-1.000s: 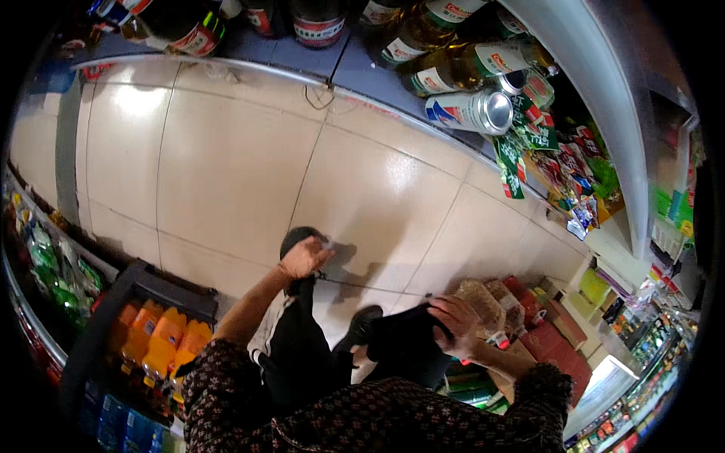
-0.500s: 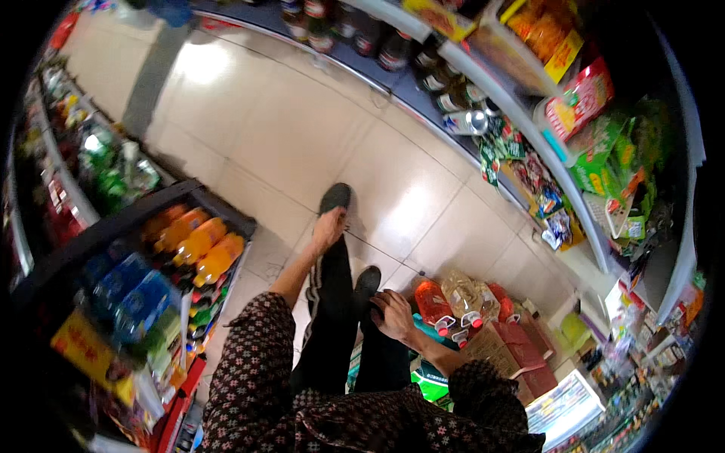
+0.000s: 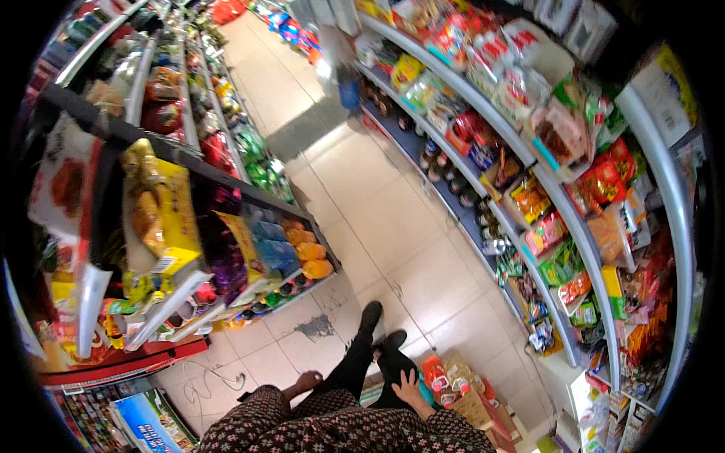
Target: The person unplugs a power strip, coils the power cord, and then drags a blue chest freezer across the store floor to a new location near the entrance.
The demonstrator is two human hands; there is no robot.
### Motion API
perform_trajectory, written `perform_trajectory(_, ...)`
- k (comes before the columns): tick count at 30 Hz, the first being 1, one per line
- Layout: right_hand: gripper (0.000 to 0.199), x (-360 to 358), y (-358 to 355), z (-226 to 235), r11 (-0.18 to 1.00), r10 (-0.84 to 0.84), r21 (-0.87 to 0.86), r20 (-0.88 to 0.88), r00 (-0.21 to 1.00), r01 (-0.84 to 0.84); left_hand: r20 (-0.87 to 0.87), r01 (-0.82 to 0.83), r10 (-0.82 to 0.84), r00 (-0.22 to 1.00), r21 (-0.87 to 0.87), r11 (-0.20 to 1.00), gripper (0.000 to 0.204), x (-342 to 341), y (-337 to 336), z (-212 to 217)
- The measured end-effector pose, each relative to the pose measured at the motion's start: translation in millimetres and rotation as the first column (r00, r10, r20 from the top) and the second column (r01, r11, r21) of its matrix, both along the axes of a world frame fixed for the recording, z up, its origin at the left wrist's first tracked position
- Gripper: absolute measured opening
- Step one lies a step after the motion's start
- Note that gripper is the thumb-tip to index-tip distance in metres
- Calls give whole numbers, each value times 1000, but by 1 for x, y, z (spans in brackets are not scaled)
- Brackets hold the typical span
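My right hand rests on my right thigh, palm down with its fingers spread, and holds nothing. Close to its right stand large jugs with handles: a red-orange jug and a pale yellow jug. My left hand is beside my left thigh, above the floor tiles. It looks rounded and lies in shadow, so its fingers do not show clearly. Both my feet, in dark shoes, are on the tiled floor.
A long shelf with bottles and snack packs curves along the right. On the left, a rack holds yellow packs, orange bottles and blue bottles. A cardboard box stands behind the jugs. A white cord lies on the floor.
My left hand has drawn back from near my left shoe to beside my thigh. My right hand stays on my right leg. The view has risen and takes in more of both shelves.
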State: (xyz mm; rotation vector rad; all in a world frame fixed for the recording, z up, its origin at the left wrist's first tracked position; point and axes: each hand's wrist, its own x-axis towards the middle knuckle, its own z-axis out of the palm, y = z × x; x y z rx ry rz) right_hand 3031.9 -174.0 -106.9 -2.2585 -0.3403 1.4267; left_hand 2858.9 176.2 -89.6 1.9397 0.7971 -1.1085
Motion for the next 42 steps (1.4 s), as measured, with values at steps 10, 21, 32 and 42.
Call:
perform_trajectory(10,79,67,11,-1,880,475,135,-227,850,-455,241,-427,438,866,-99,899,36,16,2,87)
perform_trajectory(21,53,142,43,30,626,776,239,-108,621,-742,208,-774,782,587,-141,618,36,-44,-68,119)
perform_trajectory(32,46,209,115,41,203,964,-173,-134,227,-964,417,-996,905,80,64,59,35,-171,-159,102)
perform_trajectory(42,46,-35,353,122,139,987,-14,-78,139,-990,387,-922,843,-373,-56,-383,33,-320,-163,75)
